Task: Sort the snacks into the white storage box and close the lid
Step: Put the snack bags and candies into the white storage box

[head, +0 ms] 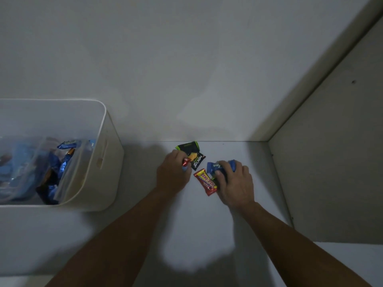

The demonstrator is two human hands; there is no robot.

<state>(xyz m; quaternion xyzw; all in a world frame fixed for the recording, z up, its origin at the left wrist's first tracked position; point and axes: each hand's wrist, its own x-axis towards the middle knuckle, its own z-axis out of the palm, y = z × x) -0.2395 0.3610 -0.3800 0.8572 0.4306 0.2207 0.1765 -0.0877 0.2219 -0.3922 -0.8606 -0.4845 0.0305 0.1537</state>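
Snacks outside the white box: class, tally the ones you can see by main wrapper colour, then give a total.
Black and green: 1, the Nextar pack
Blue: 1, under the right hand
Red and yellow: 1, the bar
Red: 1, small one in the left hand
Total: 4

Bare surface (pixel 207 224) lies open between the box (pixel 107 162) on the left and the side panel (pixel 331 162) on the right. The back wall (pixel 186 69) blocks passage just behind the snacks (pixel 206 181).
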